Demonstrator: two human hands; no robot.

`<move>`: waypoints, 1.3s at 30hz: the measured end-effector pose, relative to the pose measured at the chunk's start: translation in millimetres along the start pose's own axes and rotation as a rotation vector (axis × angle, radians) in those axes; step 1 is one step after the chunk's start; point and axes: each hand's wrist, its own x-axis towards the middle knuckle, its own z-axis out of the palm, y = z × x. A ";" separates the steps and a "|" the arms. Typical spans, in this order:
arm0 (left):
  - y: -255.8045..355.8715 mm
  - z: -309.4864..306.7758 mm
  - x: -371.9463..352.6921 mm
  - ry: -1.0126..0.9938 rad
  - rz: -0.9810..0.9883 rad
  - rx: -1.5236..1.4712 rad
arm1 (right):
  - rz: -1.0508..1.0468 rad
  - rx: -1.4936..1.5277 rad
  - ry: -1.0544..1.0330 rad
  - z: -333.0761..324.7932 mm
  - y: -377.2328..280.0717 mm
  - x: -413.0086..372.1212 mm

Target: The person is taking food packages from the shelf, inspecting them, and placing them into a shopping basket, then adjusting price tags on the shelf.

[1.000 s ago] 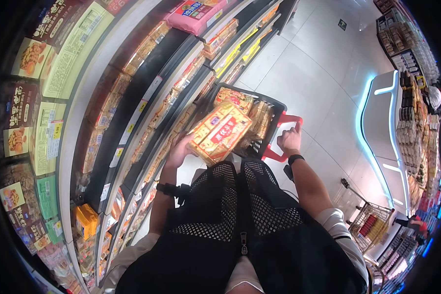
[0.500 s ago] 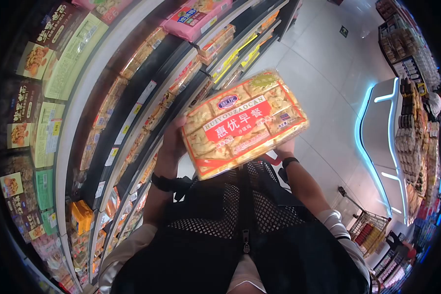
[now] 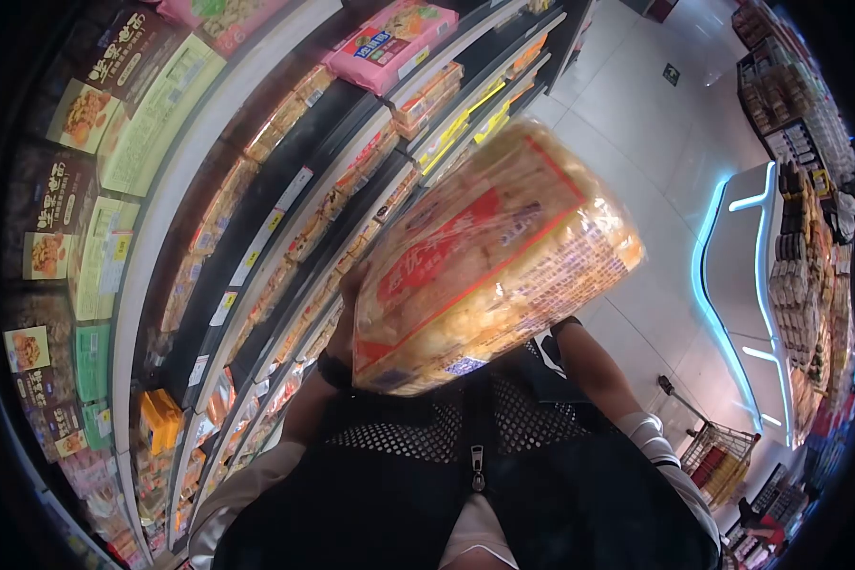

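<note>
black chest gear (image 3: pixel 370 513) | mesh panels (image 3: pixel 532 442) | silver zip pull (image 3: pixel 478 465) | white sleeves (image 3: pixel 261 489) | dark wristbands (image 3: pixel 334 370)

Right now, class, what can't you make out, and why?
Head view, right hand: hidden behind the package.
Head view, left hand: fingertips behind the package.
Head view, package's side print: blurred.
Head view, shelf tag: price too small.
Head view, upper-left pink pack: cut off by top edge.

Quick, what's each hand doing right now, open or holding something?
Left hand: holding the wrapped package at its edge.
Right hand: hidden behind the package, can't tell.
</note>
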 end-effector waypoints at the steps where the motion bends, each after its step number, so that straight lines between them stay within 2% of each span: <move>1: -0.9 -1.8 1.6 -0.009 0.002 0.005 | 0.076 -0.147 -0.165 2.3 2.3 0.2; 10: -0.8 -7.5 5.4 -0.139 0.024 0.007 | 0.068 -0.237 -0.192 9.2 6.9 2.2; 14: 1.4 -10.1 -18.4 -0.084 0.031 0.000 | 0.089 -0.213 -0.139 2.2 3.2 0.6; 16: 0.0 -12.8 -36.9 -0.045 0.044 0.003 | 0.055 -0.168 -0.199 14.1 14.4 1.4; 18: 1.0 -16.5 -52.3 -0.009 0.051 0.006 | 0.005 -0.307 -0.274 15.4 17.1 2.5; 23: -3.7 -23.4 -79.1 0.054 0.072 -0.003 | 0.020 -0.252 -0.216 13.6 16.1 3.9; 34: -14.2 -27.5 -84.4 0.071 0.101 0.002 | 0.044 -0.277 -0.273 2.5 12.3 14.4; 39: -24.0 -36.0 -52.2 0.051 0.105 0.052 | 0.039 -0.293 -0.267 -4.5 2.4 18.4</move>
